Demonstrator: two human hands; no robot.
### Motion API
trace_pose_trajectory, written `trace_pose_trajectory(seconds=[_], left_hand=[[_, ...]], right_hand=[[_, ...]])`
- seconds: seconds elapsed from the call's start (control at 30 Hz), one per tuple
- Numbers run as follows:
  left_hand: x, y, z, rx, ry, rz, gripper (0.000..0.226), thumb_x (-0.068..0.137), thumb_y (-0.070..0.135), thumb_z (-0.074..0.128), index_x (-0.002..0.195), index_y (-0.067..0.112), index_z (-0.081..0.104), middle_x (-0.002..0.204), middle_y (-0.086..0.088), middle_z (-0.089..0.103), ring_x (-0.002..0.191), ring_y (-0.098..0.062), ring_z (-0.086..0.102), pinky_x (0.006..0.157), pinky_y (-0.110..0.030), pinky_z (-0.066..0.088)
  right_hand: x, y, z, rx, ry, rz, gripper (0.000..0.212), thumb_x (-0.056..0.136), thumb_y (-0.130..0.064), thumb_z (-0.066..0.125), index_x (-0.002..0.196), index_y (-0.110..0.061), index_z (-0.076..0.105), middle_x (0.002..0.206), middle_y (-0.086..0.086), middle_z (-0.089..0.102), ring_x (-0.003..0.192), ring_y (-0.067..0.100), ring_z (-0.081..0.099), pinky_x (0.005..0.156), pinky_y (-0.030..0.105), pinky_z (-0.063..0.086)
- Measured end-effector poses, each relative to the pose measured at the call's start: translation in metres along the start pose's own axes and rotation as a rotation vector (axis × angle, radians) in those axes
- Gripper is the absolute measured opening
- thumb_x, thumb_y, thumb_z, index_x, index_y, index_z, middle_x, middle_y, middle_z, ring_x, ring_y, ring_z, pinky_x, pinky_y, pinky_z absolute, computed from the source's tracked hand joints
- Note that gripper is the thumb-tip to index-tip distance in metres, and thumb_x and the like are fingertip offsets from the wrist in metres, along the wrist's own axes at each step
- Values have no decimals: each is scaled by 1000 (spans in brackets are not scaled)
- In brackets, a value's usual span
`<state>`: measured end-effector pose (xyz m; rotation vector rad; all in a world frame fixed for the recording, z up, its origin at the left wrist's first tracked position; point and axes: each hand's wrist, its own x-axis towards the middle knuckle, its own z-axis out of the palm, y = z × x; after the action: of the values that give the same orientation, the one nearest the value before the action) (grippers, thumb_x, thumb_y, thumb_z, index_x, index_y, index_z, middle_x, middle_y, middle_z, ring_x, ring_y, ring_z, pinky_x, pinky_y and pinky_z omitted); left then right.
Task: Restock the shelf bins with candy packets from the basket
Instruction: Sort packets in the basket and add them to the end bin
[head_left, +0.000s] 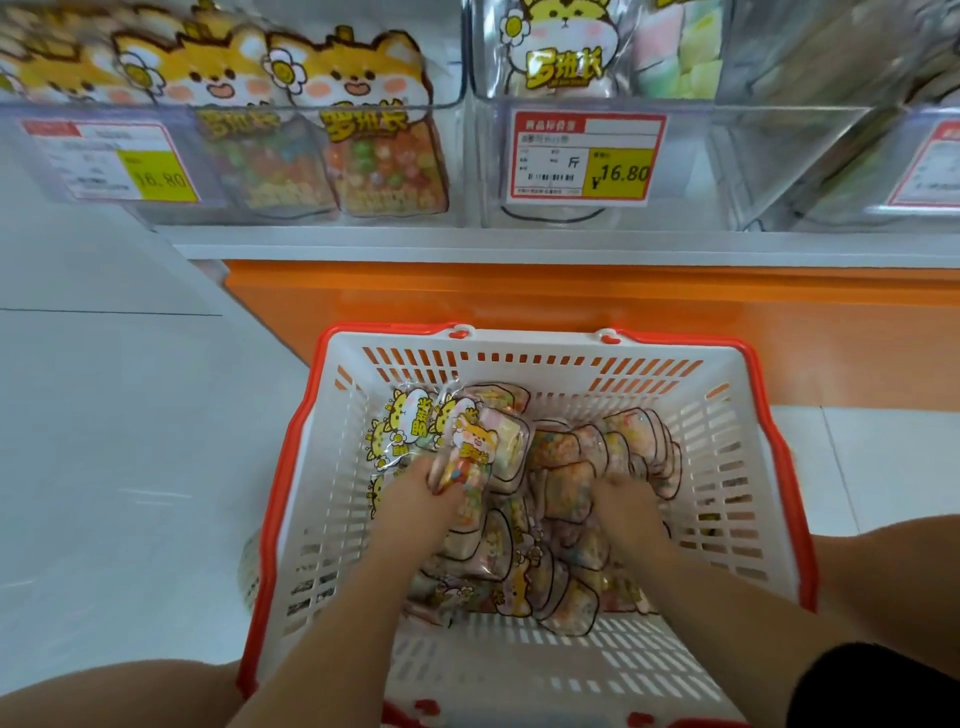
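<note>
A white basket with an orange rim (291, 467) sits on the floor, holding several candy packets (561, 457) printed with a yellow cartoon animal. Both my hands are down inside it. My left hand (421, 499) grips a bunch of packets (467, 447) that stand up out of the pile. My right hand (631, 506) reaches into the pile on the right, fingers buried among packets; its grip is hidden. Above, the left shelf bin (291, 156) holds upright packets of coloured candy. The middle bin (571, 62) holds packets of pastel marshmallows.
The clear bins stand on a white shelf edge (519, 244) above an orange base panel (519, 296). Price tags reading 16.80 (587, 158) hang on the bin fronts. A bin at the right (831, 156) looks mostly bare. My knees frame the basket on white floor tiles.
</note>
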<state>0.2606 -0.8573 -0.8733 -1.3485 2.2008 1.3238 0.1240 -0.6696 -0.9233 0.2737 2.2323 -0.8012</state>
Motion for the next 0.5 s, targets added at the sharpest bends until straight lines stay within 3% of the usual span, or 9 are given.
trace_pose_trajectory(seconds=[0.03, 0.07, 0.13, 0.2, 0.27, 0.37, 0.43, 0.47, 0.5], left_hand=[[-1, 3, -3, -88, -16, -22, 26, 92, 29, 64, 77, 16, 48, 70, -4, 53, 66, -21, 53, 58, -29, 38], [-2, 7, -5, -167, -35, -41, 26, 90, 31, 65, 80, 13, 50, 74, -11, 56, 70, -26, 57, 62, -32, 43], [-4, 12, -7, -271, -68, -68, 30, 86, 42, 64, 92, 14, 54, 90, -16, 62, 85, -31, 65, 80, -42, 52], [-12, 21, -9, -369, -88, -87, 24, 90, 42, 63, 100, 24, 51, 100, 0, 61, 92, -24, 64, 91, -43, 50], [-22, 29, -10, -472, -104, -83, 15, 95, 34, 61, 107, 27, 54, 109, 4, 66, 97, -18, 65, 98, -44, 50], [-37, 42, -19, -675, -147, -78, 17, 96, 19, 63, 109, 29, 63, 111, -7, 73, 102, -30, 69, 81, -39, 55], [-47, 52, -27, -809, -195, -99, 28, 96, 11, 62, 121, 22, 61, 109, -13, 74, 99, -35, 72, 69, -38, 57], [-52, 55, -31, -855, -232, -93, 33, 96, 9, 60, 128, 19, 58, 109, -15, 74, 98, -36, 72, 69, -40, 58], [-58, 59, -35, -889, -273, -80, 37, 98, 8, 57, 134, 17, 54, 110, -17, 74, 97, -37, 72, 70, -42, 59]], right_hand=[[-7, -7, -12, 104, 13, -19, 23, 96, -11, 46, 91, 2, 63, 72, 14, 53, 66, 32, 52, 86, 51, 51], [-13, -13, -26, 228, 3, -13, 24, 97, -11, 45, 106, 1, 64, 74, 14, 55, 67, 31, 54, 61, 43, 49], [-23, -23, -49, 512, -72, 39, 22, 95, -8, 46, 109, -2, 62, 88, 12, 61, 75, 28, 59, 57, 42, 56], [-34, -26, -65, 662, -159, 46, 25, 92, -9, 47, 110, -1, 63, 105, 18, 69, 89, 32, 69, 75, 50, 61], [-49, -32, -77, 726, -191, -10, 29, 92, -10, 45, 112, -1, 65, 97, 16, 75, 88, 30, 73, 89, 56, 56], [-73, -45, -88, 867, -202, -157, 21, 95, -5, 41, 85, -5, 59, 57, 5, 64, 62, 17, 68, 89, 55, 54], [-92, -57, -91, 892, -203, -298, 12, 90, -8, 50, 79, -7, 55, 71, 22, 62, 67, 23, 64, 75, 47, 57], [-104, -62, -93, 809, -160, -412, 7, 86, -12, 56, 80, -8, 57, 81, 28, 61, 70, 24, 61, 69, 42, 55], [-116, -65, -94, 633, -100, -567, 9, 86, -17, 59, 79, -11, 58, 83, 22, 62, 71, 22, 59, 65, 40, 52]])
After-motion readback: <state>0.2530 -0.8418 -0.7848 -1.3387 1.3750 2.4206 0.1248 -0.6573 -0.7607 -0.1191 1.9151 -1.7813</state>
